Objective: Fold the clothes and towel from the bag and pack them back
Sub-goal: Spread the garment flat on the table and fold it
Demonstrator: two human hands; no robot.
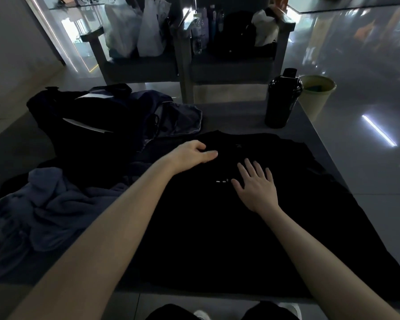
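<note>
Now a black shirt [217,215] lies spread flat across the grey bench [229,116], its collar end towards the far edge and its hem hanging just over the near edge. The right hand [256,185] rests palm down on the chest of the shirt, its fingers [249,168] straight and fanned apart, holding nothing. The left hand [192,153] reaches to the shirt's upper left, near the collar. Its fingers [200,146] are curled down into the dark cloth while the thumb points towards the right hand, and a fold of fabric appears pinched between them. To the left a blue-grey towel [44,204] lies crumpled on the bench. Behind it the dark bag [90,116] sits open and slumped. A black bottle [282,100] stands upright at the far right corner, apart from the shirt. A pale bin [319,98] stands on the floor just beyond it.
</note>
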